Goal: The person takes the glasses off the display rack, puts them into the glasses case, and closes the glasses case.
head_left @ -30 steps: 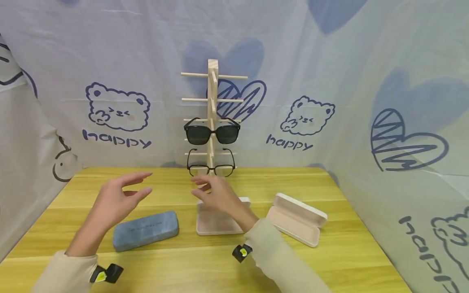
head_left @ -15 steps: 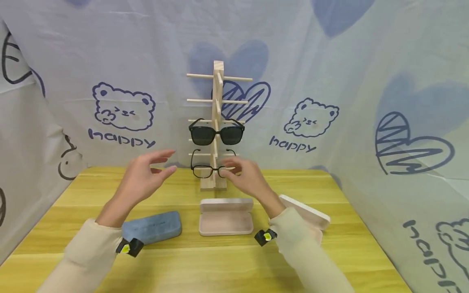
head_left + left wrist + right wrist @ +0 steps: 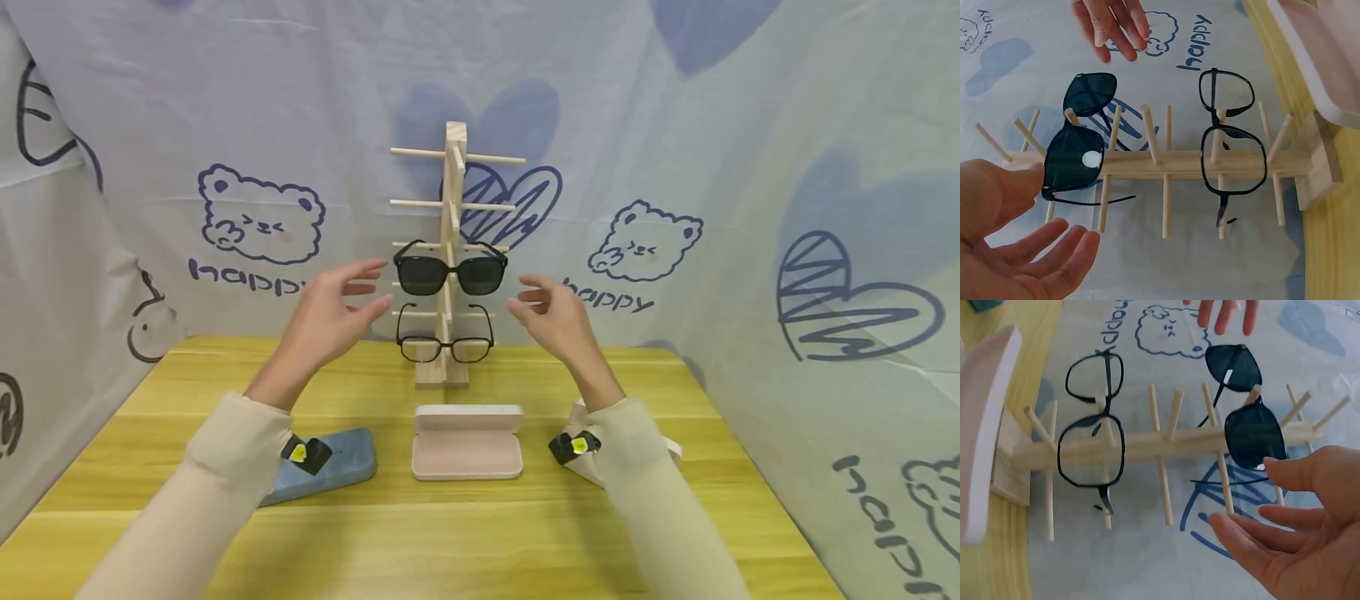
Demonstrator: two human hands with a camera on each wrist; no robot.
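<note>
Black sunglasses [image 3: 422, 277] hang on a wooden peg stand [image 3: 453, 175], about midway up it. My left hand [image 3: 327, 315] is at their left side, its thumb and fingers apart. On the other side, my right hand [image 3: 558, 321] is held with spread thumb and fingers a little off the frame. In the left wrist view the left thumb overlaps the edge of a dark lens [image 3: 1072, 162]. The right thumb tip sits right at the lens edge in the right wrist view, beside the sunglasses [image 3: 1254, 434]. Thin-rimmed eyeglasses [image 3: 446, 344] hang lower on the stand.
An open pale pink glasses case [image 3: 467, 458] lies in front of the stand. Partly behind the left sleeve is a blue-grey case [image 3: 345, 458]; a second open pale case [image 3: 581, 475] is mostly behind the right forearm. A printed cloth [image 3: 360, 100] hangs behind the table [image 3: 450, 533].
Both hands have risen from near the table to the level of the sunglasses. They have also moved rightward, the right hand passing from in front of the stand to its right side.
</note>
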